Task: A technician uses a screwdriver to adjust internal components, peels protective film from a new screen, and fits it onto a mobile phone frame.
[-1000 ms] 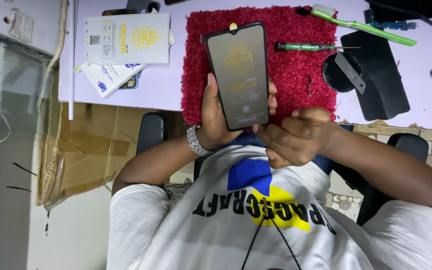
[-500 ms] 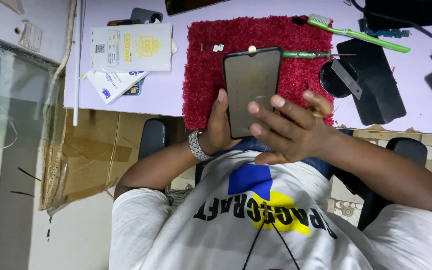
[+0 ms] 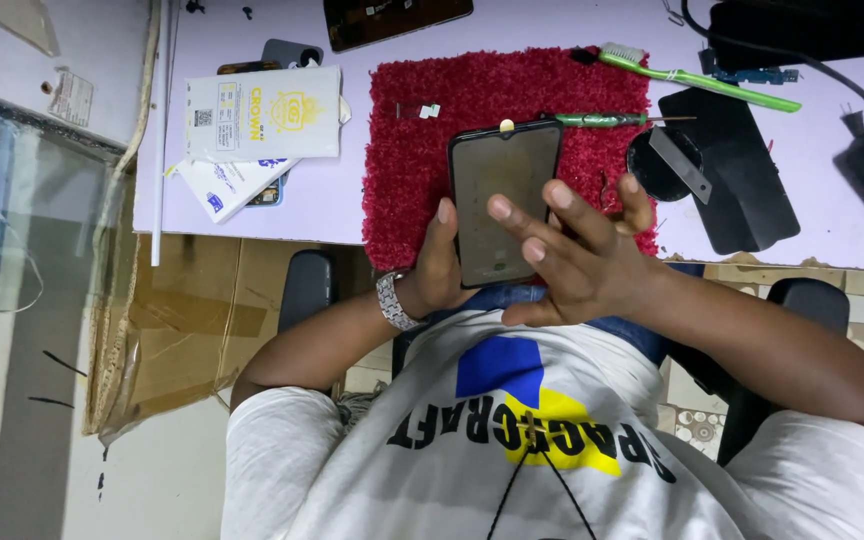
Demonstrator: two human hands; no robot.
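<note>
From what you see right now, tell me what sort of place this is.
Probably a phone repair bench. The left hand holds a dark smartphone over a red mat, the right hand touching its screen; a green-handled screwdriver and green toothbrush lie nearby.

A pale purple table [image 3: 332, 205] stands by a black chair [image 3: 307, 290], with flat brown cardboard [image 3: 177, 330] on the grey floor [image 3: 142, 480].

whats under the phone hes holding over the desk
Under the phone a red shaggy mat shows around its edges. The left hand grips it from behind, and the right hand's fingers lie across the screen. Whatever lies directly beneath is covered.
</note>
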